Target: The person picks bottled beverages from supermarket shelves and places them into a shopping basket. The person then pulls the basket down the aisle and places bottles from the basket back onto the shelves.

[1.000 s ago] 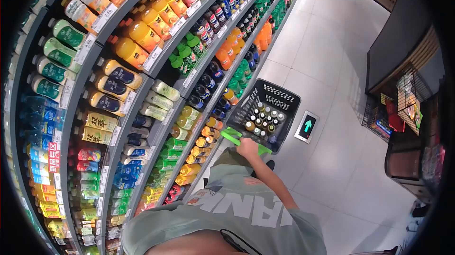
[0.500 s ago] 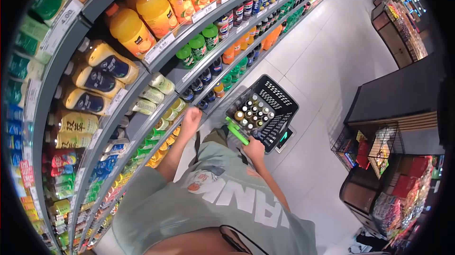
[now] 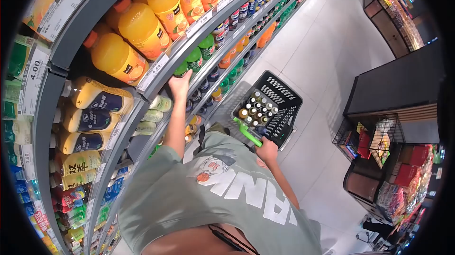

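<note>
My left hand (image 3: 180, 84) reaches into the shelf at a green soda bottle (image 3: 181, 69). The thumb points up beside the bottle, while the other fingers are mostly hidden, so I cannot tell if they grip it. More green bottles (image 3: 194, 57) stand just beyond. Closed around the bright green handle (image 3: 247, 134) of a black shopping basket (image 3: 284, 95) is my right hand (image 3: 267, 150). Inside the basket, several dark bottles with mostly pale caps (image 3: 256, 110) stand upright, close together.
Large orange juice bottles (image 3: 118, 61) line the shelf above my left hand, over a price rail (image 3: 154, 72). Yellow bottles with dark labels (image 3: 95, 120) lie nearer me. Across the tiled aisle (image 3: 313, 84) stand a wire basket (image 3: 386, 136) and display bins (image 3: 393, 27).
My left hand has moved up and left, from in front of the lower shelves to the green bottles. My right hand stays on the basket handle, and the view has shifted slightly.
</note>
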Demonstrator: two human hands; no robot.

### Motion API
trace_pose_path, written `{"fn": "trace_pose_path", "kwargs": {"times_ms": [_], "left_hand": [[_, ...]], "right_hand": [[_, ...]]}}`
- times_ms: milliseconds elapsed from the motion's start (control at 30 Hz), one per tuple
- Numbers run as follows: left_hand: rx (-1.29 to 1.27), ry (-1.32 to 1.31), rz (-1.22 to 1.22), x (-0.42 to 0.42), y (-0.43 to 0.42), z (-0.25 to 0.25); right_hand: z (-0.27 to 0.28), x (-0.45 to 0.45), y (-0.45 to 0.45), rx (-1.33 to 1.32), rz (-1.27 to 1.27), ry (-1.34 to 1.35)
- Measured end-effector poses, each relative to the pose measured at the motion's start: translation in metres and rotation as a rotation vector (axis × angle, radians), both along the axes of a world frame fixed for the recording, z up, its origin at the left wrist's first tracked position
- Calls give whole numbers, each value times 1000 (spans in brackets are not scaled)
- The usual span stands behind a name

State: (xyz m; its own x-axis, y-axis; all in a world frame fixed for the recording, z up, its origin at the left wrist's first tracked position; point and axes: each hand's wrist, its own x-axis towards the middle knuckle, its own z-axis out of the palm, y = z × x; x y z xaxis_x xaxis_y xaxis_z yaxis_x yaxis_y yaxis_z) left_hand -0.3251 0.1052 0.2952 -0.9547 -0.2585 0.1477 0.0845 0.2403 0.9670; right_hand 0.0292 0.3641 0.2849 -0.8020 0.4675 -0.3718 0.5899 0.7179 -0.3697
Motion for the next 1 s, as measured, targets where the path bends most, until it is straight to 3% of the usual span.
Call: {"fn": "trace_pose_path", "kwargs": {"times_ms": [100, 133, 233, 400, 433, 567, 667, 733, 767, 833, 900, 933, 967, 1000], "left_hand": [[-34, 2, 20, -3, -9, -12], [45, 96, -5, 9, -3, 9], [-42, 162, 17, 29, 2, 18], [-82, 270, 78, 45, -2, -1], [-63, 208, 26, 56, 2, 24], [-296, 492, -95, 62, 0, 36], [-421, 590, -170, 76, 12, 55], [-420, 623, -282, 93, 27, 82], [-417, 590, -351, 101, 34, 91], [-170, 356, -609, 123, 47, 117], [138, 48, -910, 137, 62, 120], [339, -133, -1052, 145, 71, 115], [415, -540, -1190, 150, 73, 122], [505, -635, -1168, 162, 80, 111]], "right_hand": [[-11, 9, 4, 2, 31, -13], [-12, 10, 3, -3, 27, 20], [-12, 5, 4, 2, 16, 21], [-10, 5, 3, -10, 21, 21], [-9, 5, 2, -14, 27, 19], [-6, 3, 4, -10, 22, -5], [-9, 2, 9, -121, 24, -128], [-16, 3, 21, -442, 127, 217], [-14, -1, 30, -512, 189, 315], [55, -25, 29, -778, 27, 427], [121, -48, 39, -844, 16, 615], [142, -57, 47, -900, -4, 734], [159, -66, 57, -890, 37, 844], [177, -73, 67, -886, 76, 887]]}}
